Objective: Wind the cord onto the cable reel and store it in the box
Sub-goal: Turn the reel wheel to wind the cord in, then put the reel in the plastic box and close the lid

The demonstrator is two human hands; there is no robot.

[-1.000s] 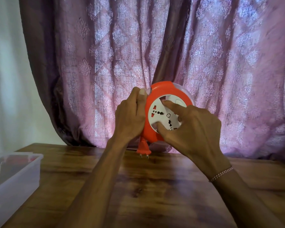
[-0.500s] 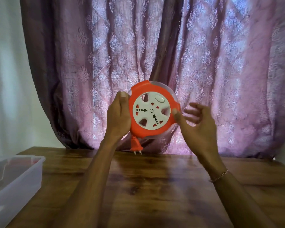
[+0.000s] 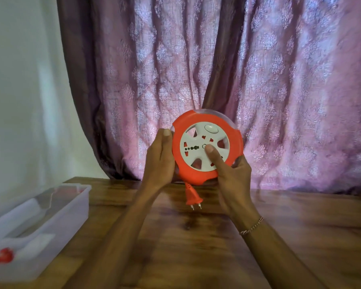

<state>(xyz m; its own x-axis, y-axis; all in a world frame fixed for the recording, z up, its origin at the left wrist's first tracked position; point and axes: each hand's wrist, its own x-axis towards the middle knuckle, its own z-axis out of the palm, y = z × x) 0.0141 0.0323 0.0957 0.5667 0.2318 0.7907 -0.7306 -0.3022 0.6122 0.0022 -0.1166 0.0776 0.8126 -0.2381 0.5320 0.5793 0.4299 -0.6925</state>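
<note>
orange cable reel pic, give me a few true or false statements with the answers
1. The round orange cable reel with a white socket face is held up off the wooden table. True.
2. Only the left hand holds it. False: the right hand grips it too, thumb on the white face.
3. The orange plug hangs below the reel. True.
4. The clear plastic box sits to the right. False: it sits at the left.

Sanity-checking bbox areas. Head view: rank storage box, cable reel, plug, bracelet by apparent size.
1. Clear storage box, though it is cut off by the frame and nearer the camera, so inflated.
2. Orange cable reel.
3. Orange plug.
4. Bracelet.
</note>
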